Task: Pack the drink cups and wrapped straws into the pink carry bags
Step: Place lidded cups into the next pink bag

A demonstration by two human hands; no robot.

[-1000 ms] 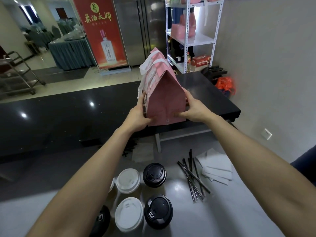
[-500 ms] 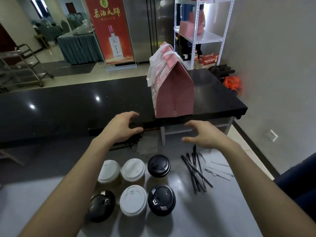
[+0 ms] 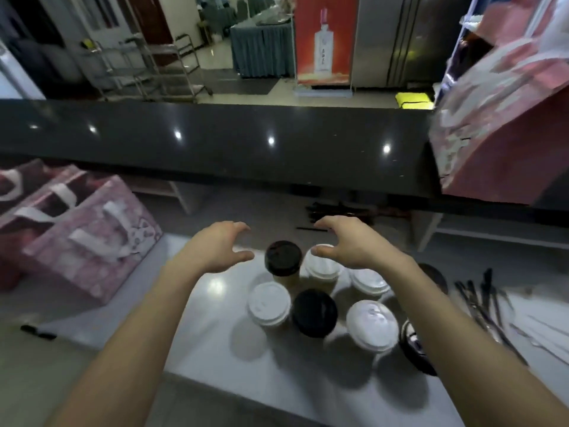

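Several lidded drink cups stand in a cluster on the white table point(image 3: 215, 359), among them a black-lidded cup point(image 3: 282, 257), a white-lidded cup point(image 3: 269, 303) and another black-lidded cup point(image 3: 314, 312). My left hand point(image 3: 220, 245) and my right hand point(image 3: 348, 241) hover above the far cups, fingers spread and loosely curved, holding nothing. Black wrapped straws point(image 3: 483, 306) lie at the right. A filled pink carry bag point(image 3: 505, 131) stands on the black counter at the right. Empty pink carry bags point(image 3: 89, 241) lie at the left.
A long black counter point(image 3: 215, 143) runs across behind the table. More dark straws point(image 3: 341, 211) lie under its edge. Beyond are a metal trolley point(image 3: 147, 66), a red banner point(image 3: 324, 38) and a white shelf rack at far right.
My hands let go of the pink bag on the counter and drew back over the cups. The view swung left, revealing the flat pink bags.
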